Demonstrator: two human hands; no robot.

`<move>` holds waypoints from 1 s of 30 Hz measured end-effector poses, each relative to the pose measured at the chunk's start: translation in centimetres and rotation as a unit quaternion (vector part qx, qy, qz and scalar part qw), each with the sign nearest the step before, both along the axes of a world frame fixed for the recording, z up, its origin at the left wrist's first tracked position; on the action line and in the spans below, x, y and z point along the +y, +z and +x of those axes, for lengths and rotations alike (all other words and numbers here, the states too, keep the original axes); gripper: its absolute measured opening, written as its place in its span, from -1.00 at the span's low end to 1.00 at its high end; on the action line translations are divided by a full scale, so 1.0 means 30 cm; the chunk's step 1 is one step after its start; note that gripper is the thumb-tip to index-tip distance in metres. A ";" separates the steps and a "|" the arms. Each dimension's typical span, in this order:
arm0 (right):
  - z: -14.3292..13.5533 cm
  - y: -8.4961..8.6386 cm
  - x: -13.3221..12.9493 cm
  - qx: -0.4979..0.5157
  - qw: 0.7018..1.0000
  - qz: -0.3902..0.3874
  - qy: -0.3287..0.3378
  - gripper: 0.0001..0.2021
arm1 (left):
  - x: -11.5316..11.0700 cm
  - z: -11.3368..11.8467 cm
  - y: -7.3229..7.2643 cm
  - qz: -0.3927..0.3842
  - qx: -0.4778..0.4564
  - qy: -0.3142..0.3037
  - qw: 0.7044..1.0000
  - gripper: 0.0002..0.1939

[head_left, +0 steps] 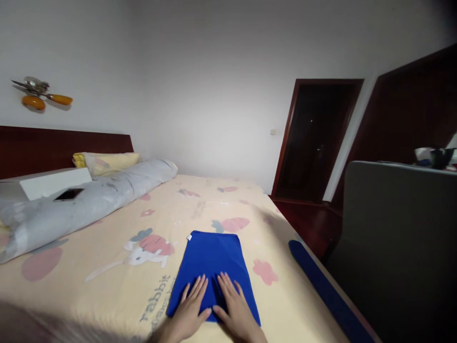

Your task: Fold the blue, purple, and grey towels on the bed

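- Head view: the left hand [190,308] lies palm down, clamped on nothing, its fingers slightly apart and its thumb spread toward the right hand [236,308].
- The right hand rests the same way just beside it, also gripping nothing; the two thumb tips are near each other.
- Under both hands, and reaching forward beyond their fingertips, is the blue cloth [216,252], flat on the patterned bedsheet [200,209].
- A white tag [189,237] sits at the cloth's far corner, ahead of the left hand.
- Right of the right hand, well apart, lies a long dark blue strip [323,288].
- Far ahead and left of the left hand, a phone [70,194] rests on a long grey roll [121,190].
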State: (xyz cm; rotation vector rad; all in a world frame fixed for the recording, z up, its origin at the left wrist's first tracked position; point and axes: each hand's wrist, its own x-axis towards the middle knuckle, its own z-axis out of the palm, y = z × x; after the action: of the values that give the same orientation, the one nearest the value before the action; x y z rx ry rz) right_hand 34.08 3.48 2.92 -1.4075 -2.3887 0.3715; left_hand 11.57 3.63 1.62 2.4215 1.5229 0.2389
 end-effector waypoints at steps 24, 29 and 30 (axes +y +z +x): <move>-0.084 0.020 0.154 -0.015 0.999 -0.036 0.022 -0.42 | 0.197 0.107 -0.032 0.078 0.000 -0.016 0.997 -0.40; 0.026 0.000 0.279 -0.049 0.996 -0.033 -0.069 -0.39 | 0.346 0.014 -0.033 0.058 0.048 0.078 0.994 -0.40; 0.074 -0.007 0.296 -0.055 0.993 -0.034 -0.100 -0.37 | 0.363 -0.030 -0.028 0.053 0.057 0.100 0.992 -0.40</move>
State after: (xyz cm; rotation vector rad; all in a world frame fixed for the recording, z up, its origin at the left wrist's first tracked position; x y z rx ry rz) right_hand 36.32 12.37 2.72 -1.7227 -2.3097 0.3336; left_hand 10.66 14.52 0.78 2.3990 1.8513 0.2309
